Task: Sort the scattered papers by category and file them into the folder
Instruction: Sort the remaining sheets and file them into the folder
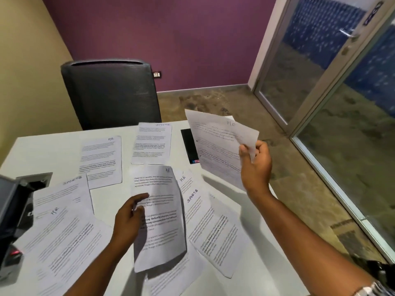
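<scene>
Printed sheets marked HR or SPORTS lie scattered on the white table. My left hand grips an HR sheet by its left edge, lifted off the table at the centre. My right hand holds up another HR sheet above the table's right edge, pinched at its right side. Flat on the table are an HR sheet and a SPORTS sheet at the back, a SPORTS sheet and an HR sheet at the left, and a SPORTS sheet at the right.
A black folder lies at the table's back right, partly hidden by the raised sheet. A black office chair stands behind the table. A dark device sits at the left edge. A glass door is on the right.
</scene>
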### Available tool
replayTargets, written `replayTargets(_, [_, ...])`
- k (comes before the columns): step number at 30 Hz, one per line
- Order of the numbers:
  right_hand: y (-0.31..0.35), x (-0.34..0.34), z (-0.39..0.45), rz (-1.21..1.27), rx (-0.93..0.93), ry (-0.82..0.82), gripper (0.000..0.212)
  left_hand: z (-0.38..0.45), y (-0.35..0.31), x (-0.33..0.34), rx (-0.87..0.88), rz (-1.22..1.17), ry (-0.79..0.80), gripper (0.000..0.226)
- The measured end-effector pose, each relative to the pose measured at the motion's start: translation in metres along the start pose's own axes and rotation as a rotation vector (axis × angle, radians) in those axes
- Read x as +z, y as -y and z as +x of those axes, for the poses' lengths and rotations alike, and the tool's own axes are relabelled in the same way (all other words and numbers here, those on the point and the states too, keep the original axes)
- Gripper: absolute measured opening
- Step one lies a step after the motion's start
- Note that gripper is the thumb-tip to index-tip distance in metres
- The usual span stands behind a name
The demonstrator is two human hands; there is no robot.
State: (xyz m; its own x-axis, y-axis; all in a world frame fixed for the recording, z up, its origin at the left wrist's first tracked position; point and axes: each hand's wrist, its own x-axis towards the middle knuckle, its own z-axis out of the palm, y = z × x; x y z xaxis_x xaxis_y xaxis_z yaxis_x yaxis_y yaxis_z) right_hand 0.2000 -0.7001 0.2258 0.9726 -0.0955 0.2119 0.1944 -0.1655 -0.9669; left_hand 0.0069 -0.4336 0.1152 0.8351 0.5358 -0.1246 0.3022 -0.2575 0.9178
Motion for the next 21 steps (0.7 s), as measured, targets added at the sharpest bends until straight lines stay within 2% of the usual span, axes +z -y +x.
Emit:
replayTargets(5, [0.021, 0.024, -0.017, 0.238, 0.239, 0.087, 0.036, 0.002, -0.008, -0.031, 0.096, 0.001, -0.070, 0.039])
replayTargets(9, [0.010, 0.049, -0.036, 0.207, 0.423, 0.318, 0.034, -0.003, -0.027, -0.044, 0.043, -0.117, -0.109, 0.024])
replayTargets(11, [-0.005, 0.067, -0.052, 0.171, 0.511, 0.381, 0.031, -0.011, -0.040, -0.048, -0.030, -0.230, -0.134, 0.027])
replayTargets(14, [-0.029, 0.096, -0.078, 0.125, 0.528, 0.374, 0.017, -0.020, -0.039, -0.050, -0.139, -0.371, -0.130, 0.043])
replayTargets(16, [-0.047, 0.114, -0.094, 0.097, 0.522, 0.356, 0.008, -0.024, -0.031, -0.049, -0.146, -0.358, -0.138, 0.041])
replayTargets(18, [-0.059, 0.128, -0.108, 0.072, 0.526, 0.390, 0.007, -0.027, -0.022, -0.048, -0.154, -0.308, -0.142, 0.033])
replayTargets(21, [-0.079, 0.144, -0.121, 0.011, 0.562, 0.476, 0.019, -0.028, -0.006, -0.050, -0.173, -0.193, -0.141, 0.029])
